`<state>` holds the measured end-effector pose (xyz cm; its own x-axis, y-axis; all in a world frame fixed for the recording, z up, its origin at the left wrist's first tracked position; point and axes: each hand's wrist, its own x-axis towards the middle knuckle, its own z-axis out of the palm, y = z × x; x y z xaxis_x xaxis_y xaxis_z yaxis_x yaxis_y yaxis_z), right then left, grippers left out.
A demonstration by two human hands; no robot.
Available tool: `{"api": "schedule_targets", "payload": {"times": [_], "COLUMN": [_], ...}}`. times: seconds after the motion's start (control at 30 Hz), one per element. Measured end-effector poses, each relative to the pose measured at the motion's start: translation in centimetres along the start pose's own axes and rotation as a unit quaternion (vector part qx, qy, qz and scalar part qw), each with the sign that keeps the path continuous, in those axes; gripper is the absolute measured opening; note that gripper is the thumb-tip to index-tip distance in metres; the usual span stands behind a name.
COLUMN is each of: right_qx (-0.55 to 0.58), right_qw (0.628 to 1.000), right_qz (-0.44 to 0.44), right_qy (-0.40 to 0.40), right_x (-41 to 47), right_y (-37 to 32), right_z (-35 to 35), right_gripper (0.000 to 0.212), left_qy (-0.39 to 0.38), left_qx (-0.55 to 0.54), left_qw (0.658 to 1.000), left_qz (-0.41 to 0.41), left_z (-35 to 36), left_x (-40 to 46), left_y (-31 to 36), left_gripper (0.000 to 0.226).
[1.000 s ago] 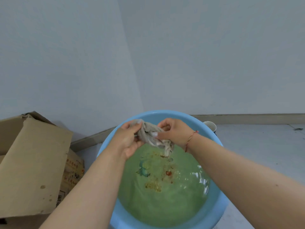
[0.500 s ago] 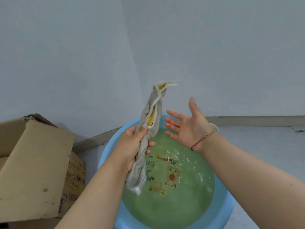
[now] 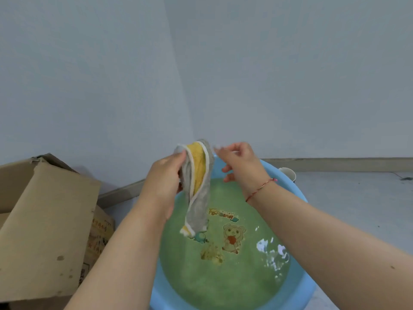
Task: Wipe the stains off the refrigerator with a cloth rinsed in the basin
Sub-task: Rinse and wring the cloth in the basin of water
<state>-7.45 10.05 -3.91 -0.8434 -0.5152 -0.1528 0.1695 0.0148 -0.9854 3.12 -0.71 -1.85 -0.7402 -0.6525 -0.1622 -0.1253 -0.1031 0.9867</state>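
A blue basin [image 3: 300, 199] stands on the floor, filled with greenish water over a cartoon print on its bottom. Above its far side my left hand [image 3: 164, 182] grips a damp grey and yellow cloth [image 3: 199, 189], which hangs down with its lower end just above the water. My right hand [image 3: 240, 165] is at the cloth's upper edge, thumb and forefinger pinching it; the fingertips are blurred. A red string bracelet sits on the right wrist. No refrigerator is in view.
An open cardboard box [image 3: 44, 220] stands close on the left, next to the basin. A white cup [image 3: 288, 173] peeks out behind the basin's far right rim. Grey walls meet in a corner straight ahead. Bare floor lies to the right.
Both hands wrung the cloth over the water, then the left lifted it alone. Now the cloth is folded lower and the right hand has come back to its top edge.
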Motion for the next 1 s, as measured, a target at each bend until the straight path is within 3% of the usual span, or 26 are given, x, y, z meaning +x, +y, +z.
{"api": "schedule_targets", "payload": {"times": [0.1,0.27,0.33,0.4,0.47,0.5,0.63,0.83,0.93,1.0], "right_qx": [-0.083,-0.136,-0.163,-0.009,0.214,0.261,0.234,0.3,0.294,0.223], "right_qw": [0.988,0.985,0.985,0.998,0.959,0.937,0.907,0.917,0.934,0.964], "right_qz": [-0.11,-0.091,-0.051,0.056,0.182,0.222,0.283,0.198,0.149,0.115], "right_qy": [-0.063,-0.061,-0.034,0.008,-0.026,-0.07,-0.208,-0.173,-0.14,-0.085], "right_x": [-0.7,0.2,0.4,0.5,0.3,0.1,-0.9,0.6,1.5,2.0], "right_y": [0.6,1.3,1.7,1.9,1.6,1.4,0.9,0.1,-0.2,-0.2], "right_z": [1.0,0.1,0.0,-0.3,-0.7,-0.9,-0.9,-2.2,-2.5,-2.6], "right_gripper": [0.047,0.018,0.019,0.022,0.017,0.02,0.036,0.035,0.035,0.037], "left_qy": [-0.031,-0.053,-0.028,0.006,0.016,0.009,-0.049,-0.062,0.016,0.067], "left_qx": [0.057,0.013,-0.019,-0.096,-0.162,-0.174,-0.206,-0.177,-0.116,-0.074], "left_qw": [0.998,0.998,0.999,0.994,0.984,0.981,0.972,0.982,0.993,0.995], "left_qz": [0.014,-0.009,-0.014,-0.044,-0.073,-0.083,-0.106,-0.028,-0.011,-0.014], "left_z": [0.6,0.7,0.7,0.6,0.4,0.2,0.1,0.2,0.8,0.9], "left_x": [-0.5,-0.6,-0.5,-0.2,0.0,0.0,-0.2,0.0,0.6,1.2], "left_y": [0.0,-0.4,-0.6,-0.5,-0.4,-0.4,-0.6,-0.6,-1.0,-1.4], "left_gripper": [0.033,0.036,0.036,0.032,0.022,0.018,0.026,0.023,0.014,0.031]}}
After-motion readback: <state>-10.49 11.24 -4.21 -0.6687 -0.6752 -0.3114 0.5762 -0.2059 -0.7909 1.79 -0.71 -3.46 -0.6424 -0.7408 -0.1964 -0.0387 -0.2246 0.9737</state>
